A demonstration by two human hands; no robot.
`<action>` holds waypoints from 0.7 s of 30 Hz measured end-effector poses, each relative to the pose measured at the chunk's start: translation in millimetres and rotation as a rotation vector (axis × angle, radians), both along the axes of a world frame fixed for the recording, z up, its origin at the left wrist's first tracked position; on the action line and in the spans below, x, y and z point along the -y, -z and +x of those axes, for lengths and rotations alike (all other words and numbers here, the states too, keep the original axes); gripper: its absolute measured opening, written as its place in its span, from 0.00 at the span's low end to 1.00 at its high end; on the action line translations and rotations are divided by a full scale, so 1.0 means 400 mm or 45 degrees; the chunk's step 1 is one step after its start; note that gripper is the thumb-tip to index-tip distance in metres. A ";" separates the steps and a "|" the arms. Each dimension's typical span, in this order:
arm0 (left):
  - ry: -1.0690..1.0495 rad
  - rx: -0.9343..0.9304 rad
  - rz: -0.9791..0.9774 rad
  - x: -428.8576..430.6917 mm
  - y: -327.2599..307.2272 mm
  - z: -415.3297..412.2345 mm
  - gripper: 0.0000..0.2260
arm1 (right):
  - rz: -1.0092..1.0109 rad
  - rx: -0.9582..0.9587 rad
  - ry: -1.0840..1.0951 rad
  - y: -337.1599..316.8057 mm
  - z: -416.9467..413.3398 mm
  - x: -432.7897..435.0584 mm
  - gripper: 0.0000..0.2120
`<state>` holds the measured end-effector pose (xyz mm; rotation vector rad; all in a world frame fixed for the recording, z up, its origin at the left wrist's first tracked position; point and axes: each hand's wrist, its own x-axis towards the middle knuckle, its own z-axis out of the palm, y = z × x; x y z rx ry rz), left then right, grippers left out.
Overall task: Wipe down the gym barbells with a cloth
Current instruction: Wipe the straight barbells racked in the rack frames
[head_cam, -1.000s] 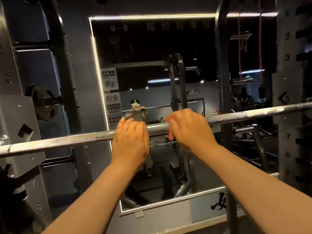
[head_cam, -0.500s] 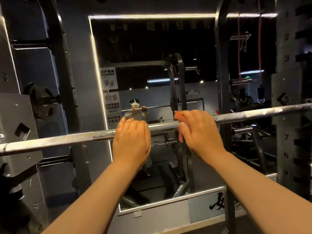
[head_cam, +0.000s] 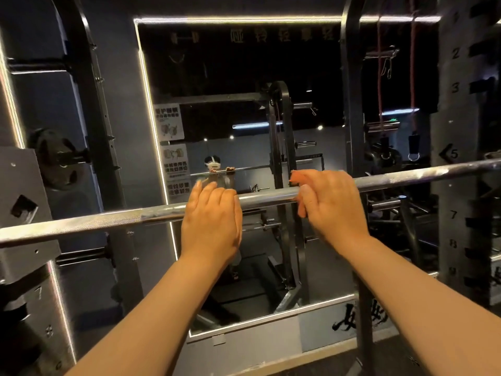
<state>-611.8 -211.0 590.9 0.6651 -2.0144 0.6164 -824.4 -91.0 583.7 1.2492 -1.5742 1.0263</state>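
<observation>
The right hand [head_cam: 329, 202], clamped round the orange cloth [head_cam: 297, 177] on the racked bar [head_cam: 81, 225], had slid a little rightward, so another stretch was probably wiped. The left hand [head_cam: 211, 213] stayed draped over the bar, fingers fairly straight, steadying it

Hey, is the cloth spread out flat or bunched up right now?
Bunched up. Only a small orange wad of cloth peeks out from under the right hand, which presses it on the bar.
</observation>
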 end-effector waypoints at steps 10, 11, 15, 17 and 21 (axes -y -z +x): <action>-0.034 0.018 0.006 -0.019 -0.011 -0.010 0.19 | 0.263 -0.195 -0.087 0.001 0.089 0.058 0.21; -0.029 0.021 0.005 -0.017 -0.011 -0.006 0.20 | 0.256 -0.186 -0.074 -0.005 0.064 0.042 0.18; -0.044 0.024 0.014 -0.009 -0.010 -0.010 0.22 | -0.049 0.149 0.037 -0.005 0.035 0.018 0.13; -0.067 0.022 0.031 -0.017 -0.011 -0.027 0.24 | -0.044 0.241 0.052 0.006 0.075 0.046 0.14; -0.073 0.065 0.053 -0.032 -0.011 -0.057 0.23 | 0.180 -0.091 -0.136 0.026 0.112 0.070 0.21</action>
